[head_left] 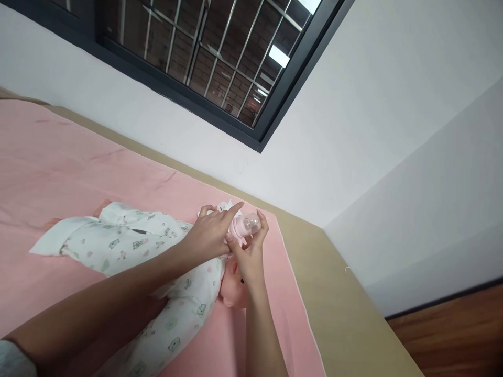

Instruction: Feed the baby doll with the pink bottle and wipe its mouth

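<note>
A small baby bottle [238, 227] with a pink collar and a clear dome cap is held between my two hands, tilted with the cap toward the right. My left hand [210, 231] is closed around the body end, its index finger stretched out above the bottle. With my right hand [253, 254] I grip the collar and cap, the thumb near the collar and the fingers by the dome. Below them a baby doll [232, 287] lies on its back, its head partly covered by my right hand and wrist. The doll wears a white printed outfit [133, 241].
Something white and crumpled [225, 206] shows just behind my left hand. A pink sheet [78, 152] covers much of the beige mattress [330, 293]. Beyond the bed are a white wall [377, 115] and a dark-framed window [259, 137] with metal bars.
</note>
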